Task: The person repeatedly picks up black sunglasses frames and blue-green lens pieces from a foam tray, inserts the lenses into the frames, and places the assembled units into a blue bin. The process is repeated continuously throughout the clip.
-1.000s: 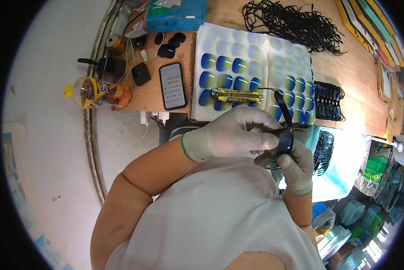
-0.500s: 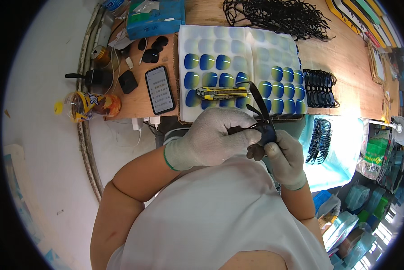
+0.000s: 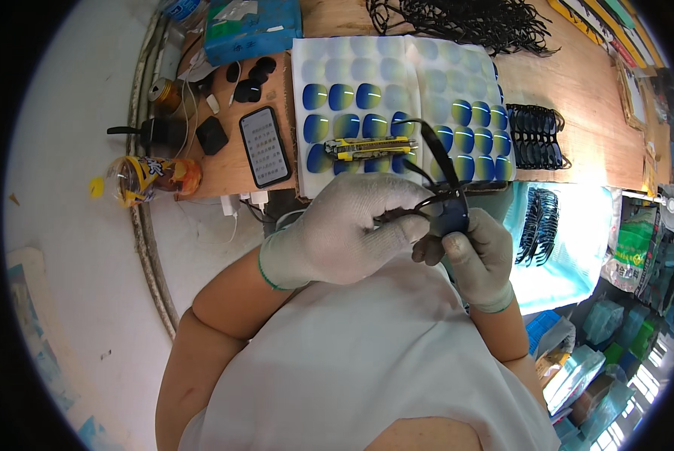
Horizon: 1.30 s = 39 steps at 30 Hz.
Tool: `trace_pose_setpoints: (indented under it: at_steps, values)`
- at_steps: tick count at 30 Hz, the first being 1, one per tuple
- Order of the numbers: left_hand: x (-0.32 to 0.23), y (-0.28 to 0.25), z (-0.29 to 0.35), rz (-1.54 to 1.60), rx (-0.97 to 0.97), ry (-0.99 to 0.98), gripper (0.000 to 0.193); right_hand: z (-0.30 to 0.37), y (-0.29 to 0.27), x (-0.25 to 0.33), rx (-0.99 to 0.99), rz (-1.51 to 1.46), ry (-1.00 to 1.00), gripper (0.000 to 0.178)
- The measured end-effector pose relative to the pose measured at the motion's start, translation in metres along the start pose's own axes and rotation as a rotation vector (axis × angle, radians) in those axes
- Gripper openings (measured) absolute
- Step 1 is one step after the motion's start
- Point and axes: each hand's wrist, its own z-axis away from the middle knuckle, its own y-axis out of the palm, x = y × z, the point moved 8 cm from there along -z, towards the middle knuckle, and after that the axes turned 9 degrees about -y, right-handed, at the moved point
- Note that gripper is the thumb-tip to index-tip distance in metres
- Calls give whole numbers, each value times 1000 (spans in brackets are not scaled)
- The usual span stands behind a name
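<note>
A pair of black sunglasses (image 3: 451, 216) is held up between my two gloved hands, above my lap at the table's front edge. My left hand (image 3: 341, 229) pinches one side of the frame between thumb and fingers. My right hand (image 3: 480, 259) grips the other side near a dark lens, its thumb in front. One temple arm sticks up past the hands toward the table. Just beyond lies a yellow and black utility knife (image 3: 371, 149), resting on the box of blue-to-yellow gradient lenses (image 3: 316, 128) lined with white paper. The glove fingers partly hide the frame.
A phone (image 3: 265, 146), some loose dark lenses (image 3: 248, 91) and a drink bottle (image 3: 153, 180) are at the left. Stacked black frames (image 3: 534, 137) stand right of the lens box, with more frames (image 3: 537, 227) in a lit blue-lined container below. Tangled black cords (image 3: 461, 26) lie at the back.
Both hands keep hold of the sunglasses, which have tilted slightly, the raised temple arm shifting a little right. The table scene has moved slightly up in view.
</note>
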Motion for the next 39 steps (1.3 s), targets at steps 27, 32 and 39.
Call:
trace_pose_setpoints:
  at_steps: [27,32,39]
  values:
    - [44,-6,-133,-622,96,-223,50,-21,-198,10,-261,1153,-494,16]
    - [83,-132,-268,-1299,-352,-106,73,-57,-408,-75,-500,1168,249,20]
    - [179,-248,-349,-763,-535,-547,78,-68,-404,-132,-396,1063,293,33]
